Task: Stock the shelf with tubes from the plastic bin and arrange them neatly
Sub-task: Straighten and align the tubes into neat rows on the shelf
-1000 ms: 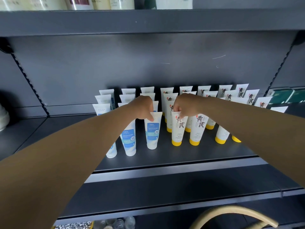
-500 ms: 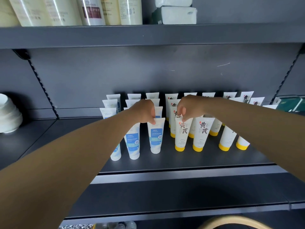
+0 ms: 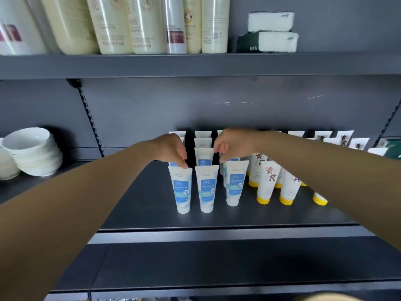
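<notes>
White tubes with blue labels (image 3: 206,187) stand cap-down in three columns on the dark shelf (image 3: 141,203). To their right stand rows of white tubes with yellow caps (image 3: 265,181). My left hand (image 3: 171,151) pinches the top crimp of the front-left blue tube (image 3: 181,190). My right hand (image 3: 235,143) reaches over the right blue column, its fingertips closed on the top of the tube behind the front-right blue tube (image 3: 235,183). My forearms hide parts of the back rows. The plastic bin is not in view.
A stack of white bowls (image 3: 32,151) sits at the shelf's left end, a green box (image 3: 393,148) at its right end. The upper shelf holds tall cream bottles (image 3: 112,25) and stacked tissue packs (image 3: 273,31). A lower shelf edge (image 3: 217,237) juts out in front.
Both hands shifted left: the left from the third blue column to the front-left tube, the right from a yellow-capped tube to the right blue column. The view tilted up.
</notes>
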The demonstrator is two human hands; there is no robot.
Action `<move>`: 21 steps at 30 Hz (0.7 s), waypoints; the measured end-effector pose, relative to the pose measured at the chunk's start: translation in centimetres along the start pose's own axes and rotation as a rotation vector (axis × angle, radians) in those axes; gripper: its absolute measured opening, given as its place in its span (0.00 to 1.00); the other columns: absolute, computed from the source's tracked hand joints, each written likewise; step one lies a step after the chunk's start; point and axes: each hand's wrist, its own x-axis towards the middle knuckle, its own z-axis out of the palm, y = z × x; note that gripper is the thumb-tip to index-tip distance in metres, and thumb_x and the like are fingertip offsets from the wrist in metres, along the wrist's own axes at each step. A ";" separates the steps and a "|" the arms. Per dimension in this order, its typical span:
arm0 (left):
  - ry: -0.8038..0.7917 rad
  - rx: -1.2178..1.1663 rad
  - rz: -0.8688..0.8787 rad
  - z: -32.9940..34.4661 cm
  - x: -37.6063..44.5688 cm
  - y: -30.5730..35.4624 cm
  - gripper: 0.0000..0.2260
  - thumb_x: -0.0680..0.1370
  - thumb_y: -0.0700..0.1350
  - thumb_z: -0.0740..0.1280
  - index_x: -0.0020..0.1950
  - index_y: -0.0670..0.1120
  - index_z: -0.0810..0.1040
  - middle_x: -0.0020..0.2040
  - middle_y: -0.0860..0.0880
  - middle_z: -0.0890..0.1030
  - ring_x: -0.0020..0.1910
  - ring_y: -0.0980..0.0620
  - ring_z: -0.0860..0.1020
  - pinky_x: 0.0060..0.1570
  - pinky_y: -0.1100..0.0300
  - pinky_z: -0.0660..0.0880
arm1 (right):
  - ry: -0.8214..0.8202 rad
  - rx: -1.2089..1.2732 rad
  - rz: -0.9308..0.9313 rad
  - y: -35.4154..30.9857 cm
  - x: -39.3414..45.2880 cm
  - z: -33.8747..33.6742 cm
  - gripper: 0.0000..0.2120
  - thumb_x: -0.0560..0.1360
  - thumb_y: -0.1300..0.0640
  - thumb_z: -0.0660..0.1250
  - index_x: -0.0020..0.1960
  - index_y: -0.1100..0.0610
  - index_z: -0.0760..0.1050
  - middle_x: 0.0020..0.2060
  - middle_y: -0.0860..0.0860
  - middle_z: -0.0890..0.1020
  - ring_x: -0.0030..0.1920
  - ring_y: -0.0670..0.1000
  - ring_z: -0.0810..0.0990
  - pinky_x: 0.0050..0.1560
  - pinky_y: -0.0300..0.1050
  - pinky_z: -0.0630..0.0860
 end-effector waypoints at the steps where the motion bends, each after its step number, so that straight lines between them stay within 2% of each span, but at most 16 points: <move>1: -0.017 -0.006 0.014 0.0 -0.2 -0.4 0.16 0.71 0.48 0.73 0.57 0.46 0.81 0.55 0.52 0.81 0.53 0.53 0.77 0.53 0.63 0.72 | -0.015 0.006 -0.001 -0.6 0.4 0.4 0.17 0.73 0.54 0.71 0.60 0.56 0.77 0.53 0.49 0.80 0.52 0.49 0.78 0.52 0.40 0.75; 3: -0.046 -0.015 0.042 0.3 -0.3 -0.9 0.15 0.71 0.47 0.73 0.57 0.46 0.81 0.54 0.52 0.81 0.53 0.53 0.78 0.51 0.63 0.72 | -0.052 0.006 0.001 -1.8 1.0 1.3 0.17 0.73 0.54 0.71 0.61 0.56 0.76 0.51 0.48 0.79 0.51 0.49 0.77 0.50 0.39 0.73; 6: -0.071 0.056 0.108 1.3 -0.1 -1.6 0.11 0.72 0.44 0.72 0.53 0.46 0.82 0.50 0.51 0.82 0.46 0.54 0.77 0.38 0.68 0.70 | -0.094 -0.039 0.004 -2.9 1.8 2.3 0.14 0.73 0.54 0.71 0.57 0.56 0.77 0.43 0.44 0.75 0.48 0.48 0.74 0.47 0.40 0.71; 8: -0.040 0.077 0.129 2.1 0.4 -1.9 0.09 0.71 0.43 0.72 0.51 0.45 0.82 0.48 0.50 0.82 0.44 0.54 0.76 0.34 0.68 0.68 | -0.112 -0.075 0.002 -3.2 2.2 2.8 0.10 0.73 0.53 0.70 0.53 0.56 0.78 0.37 0.42 0.72 0.45 0.49 0.74 0.45 0.42 0.72; 12: 0.012 0.077 0.144 2.7 0.9 -2.2 0.08 0.71 0.40 0.71 0.50 0.43 0.82 0.44 0.50 0.80 0.43 0.53 0.76 0.41 0.64 0.69 | -0.136 -0.150 -0.007 -3.7 2.7 3.7 0.08 0.74 0.55 0.69 0.50 0.58 0.78 0.36 0.46 0.73 0.42 0.49 0.74 0.40 0.41 0.71; 17: 0.014 0.097 0.168 2.8 1.4 -2.6 0.08 0.71 0.41 0.72 0.50 0.43 0.82 0.44 0.50 0.80 0.43 0.53 0.76 0.42 0.63 0.69 | -0.102 -0.192 -0.002 -3.9 3.2 4.1 0.09 0.74 0.56 0.69 0.52 0.59 0.78 0.42 0.48 0.74 0.43 0.50 0.73 0.40 0.40 0.67; 21: 0.030 0.099 0.156 2.3 1.6 -3.1 0.07 0.71 0.41 0.72 0.49 0.43 0.83 0.48 0.48 0.83 0.46 0.50 0.78 0.42 0.63 0.69 | -0.080 -0.180 0.014 -3.8 3.7 4.0 0.09 0.74 0.57 0.69 0.53 0.59 0.79 0.43 0.49 0.76 0.45 0.51 0.74 0.43 0.42 0.70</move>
